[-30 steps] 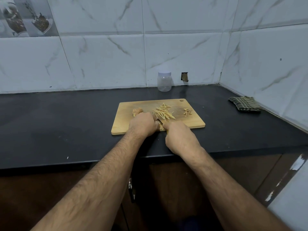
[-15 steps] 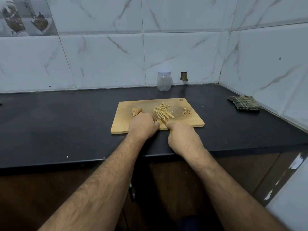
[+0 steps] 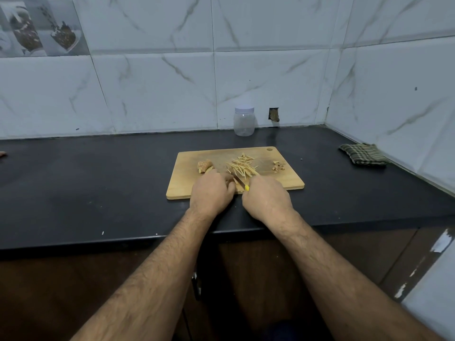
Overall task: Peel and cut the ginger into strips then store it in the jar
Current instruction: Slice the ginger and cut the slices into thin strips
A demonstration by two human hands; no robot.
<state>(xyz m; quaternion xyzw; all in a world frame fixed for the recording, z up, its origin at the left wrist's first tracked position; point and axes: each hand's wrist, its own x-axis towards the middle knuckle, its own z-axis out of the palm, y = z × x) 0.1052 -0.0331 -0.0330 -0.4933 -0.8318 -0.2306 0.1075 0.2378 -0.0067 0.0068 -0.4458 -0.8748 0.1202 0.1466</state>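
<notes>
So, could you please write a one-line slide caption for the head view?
Right hand slices ginger with a yellow-handled knife on the wooden cutting board, left hand steadying it; lidded clear plastic jar behind.

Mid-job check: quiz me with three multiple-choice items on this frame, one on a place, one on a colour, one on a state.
1. Where does the jar stand?
A. On the cutting board
B. Against the back wall, behind the cutting board
C. Beside the folded cloth

2. What colour is the knife handle showing at the right hand?
A. Yellow
B. Red
C. Black

3. What state is the jar in?
A. Lid off, full of strips
B. Tipped on its side
C. Lid on, looks empty

Answers:
1 B: it sits on the counter at the wall tiles.
2 A: a yellow end shows at the fingers.
3 C: the white lid is in place, and the ginger strips lie on the board.
</notes>
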